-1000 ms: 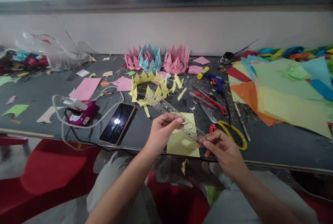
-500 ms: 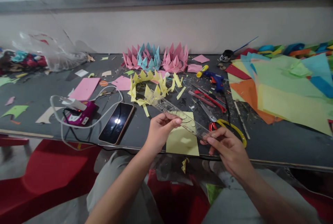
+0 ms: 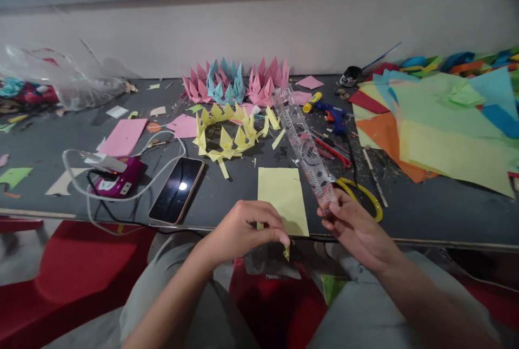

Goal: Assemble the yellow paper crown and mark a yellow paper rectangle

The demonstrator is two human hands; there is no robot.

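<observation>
My right hand [image 3: 357, 227] grips the lower end of a clear plastic stencil ruler [image 3: 306, 151], raised at a tilt above the table. Over the near edge of a pale yellow paper sheet [image 3: 281, 189], my left hand [image 3: 251, 230] is closed, thumb and fingertips pressed together; what they hold, if anything, is hidden. Just below those fingertips a small folded yellow paper piece [image 3: 286, 253] shows past the table edge. Beyond the sheet stands a yellow paper crown [image 3: 225, 140]. Behind the ruler lie red-handled tools [image 3: 334, 151] and yellow scissor handles [image 3: 365, 192], partly covered.
A phone [image 3: 177, 191] and a purple power adapter [image 3: 121, 178] with cables lie to the left. Pink and blue folded paper crowns [image 3: 225, 86] stand at the back. A blue glue gun [image 3: 334, 113] and stacked coloured paper [image 3: 454, 143] lie to the right.
My left hand has let go of the ruler and come down to the sheet's near edge. My right hand has swung the ruler steeper, uncovering the sheet and crown.
</observation>
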